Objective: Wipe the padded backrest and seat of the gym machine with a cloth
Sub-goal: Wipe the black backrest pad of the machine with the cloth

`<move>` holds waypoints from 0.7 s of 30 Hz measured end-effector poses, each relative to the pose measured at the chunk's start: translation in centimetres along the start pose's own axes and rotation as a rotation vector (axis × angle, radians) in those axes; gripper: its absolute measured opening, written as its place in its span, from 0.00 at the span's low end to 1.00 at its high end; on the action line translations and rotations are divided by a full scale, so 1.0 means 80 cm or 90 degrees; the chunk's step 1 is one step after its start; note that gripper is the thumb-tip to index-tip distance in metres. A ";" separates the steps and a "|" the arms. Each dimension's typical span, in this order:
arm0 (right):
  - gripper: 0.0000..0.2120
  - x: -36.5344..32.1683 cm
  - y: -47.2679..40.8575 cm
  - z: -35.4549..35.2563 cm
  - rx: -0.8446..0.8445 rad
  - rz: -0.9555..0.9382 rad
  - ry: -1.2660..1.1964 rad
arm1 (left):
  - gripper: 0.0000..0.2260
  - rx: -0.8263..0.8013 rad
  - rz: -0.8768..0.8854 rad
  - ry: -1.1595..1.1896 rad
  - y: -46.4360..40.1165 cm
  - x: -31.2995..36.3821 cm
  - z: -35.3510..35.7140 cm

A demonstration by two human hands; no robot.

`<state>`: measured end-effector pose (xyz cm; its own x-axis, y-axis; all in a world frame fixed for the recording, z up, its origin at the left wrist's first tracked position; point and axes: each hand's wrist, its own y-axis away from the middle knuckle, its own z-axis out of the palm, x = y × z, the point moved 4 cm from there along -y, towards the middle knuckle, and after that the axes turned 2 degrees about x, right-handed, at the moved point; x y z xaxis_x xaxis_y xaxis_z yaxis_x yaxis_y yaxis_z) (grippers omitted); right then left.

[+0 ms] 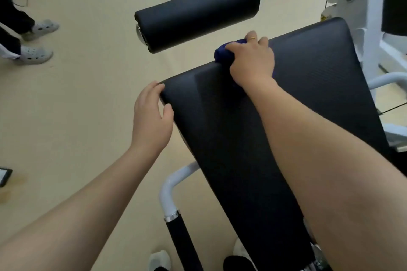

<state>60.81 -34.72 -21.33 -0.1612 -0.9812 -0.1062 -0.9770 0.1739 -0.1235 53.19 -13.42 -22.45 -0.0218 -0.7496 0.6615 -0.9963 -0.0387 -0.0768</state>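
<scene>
— Black padding, textured: location and extent?

— Black padded backrest [259, 121], running from lower centre up to the right, top edge rounded. White frame tube [169, 187] curving out beneath its left side, ending in a black grip sleeve [178, 240] with a chrome collar between the two.

— Cloth status?

— Dark blue cloth [223, 54], bunched, sitting on the upper left edge of the backrest. Mostly covered by the hand; only the left end and a strip above the knuckles visible.

— Right hand?

— Right hand [251, 59] curled over the cloth, fingers wrapped down around it, pressing it to the pad edge. Thin gold ring on one finger. Forearm lying diagonally across the backrest.

— Left hand?

— Left hand [152, 114] set against the near left corner of the backrest — fingers fairly straight, tips on the corner edge, thumb touching the pad face. Nothing held.

— Surroundings?

— Black roller pad [198, 13] above and left of the backrest, apart from it, mounted on a white arm. White machine uprights [372, 35] at far right. Beige floor [77, 94]. Another person's legs and grey perforated clogs [36, 54] at the left edge — well apart from the machine. Seat: cannot tell from this view.
</scene>
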 end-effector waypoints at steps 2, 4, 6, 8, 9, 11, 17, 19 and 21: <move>0.18 0.022 0.005 -0.001 0.017 0.057 0.010 | 0.21 -0.025 0.046 -0.072 -0.005 0.010 0.012; 0.16 -0.005 0.016 0.002 0.037 0.029 -0.002 | 0.23 -0.038 0.082 -0.146 -0.010 0.022 0.021; 0.16 -0.057 0.032 0.006 0.054 -0.130 -0.022 | 0.24 -0.045 0.104 -0.194 -0.011 0.035 0.027; 0.16 -0.075 0.037 0.008 0.057 -0.242 -0.021 | 0.25 -0.046 0.107 -0.203 -0.011 0.047 0.031; 0.16 -0.063 0.028 0.007 0.048 -0.228 -0.017 | 0.25 -0.046 0.103 -0.200 -0.012 0.051 0.032; 0.17 -0.012 0.008 0.008 0.040 -0.123 -0.014 | 0.25 -0.054 0.095 -0.197 -0.013 0.055 0.036; 0.16 0.087 -0.019 0.007 0.057 0.078 -0.007 | 0.24 -0.099 0.166 -0.179 -0.027 0.075 0.065; 0.15 0.081 -0.019 0.003 0.054 0.107 -0.019 | 0.24 -0.112 0.179 -0.188 -0.029 0.083 0.070; 0.16 0.068 -0.012 0.001 0.066 0.037 -0.019 | 0.24 -0.118 0.181 -0.189 -0.032 0.095 0.075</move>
<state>60.91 -40.24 -21.87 -0.2117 -0.9664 -0.1460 -0.9462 0.2400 -0.2171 56.11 -23.00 -21.74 -0.2990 -0.8713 0.3891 -0.9528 0.2950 -0.0715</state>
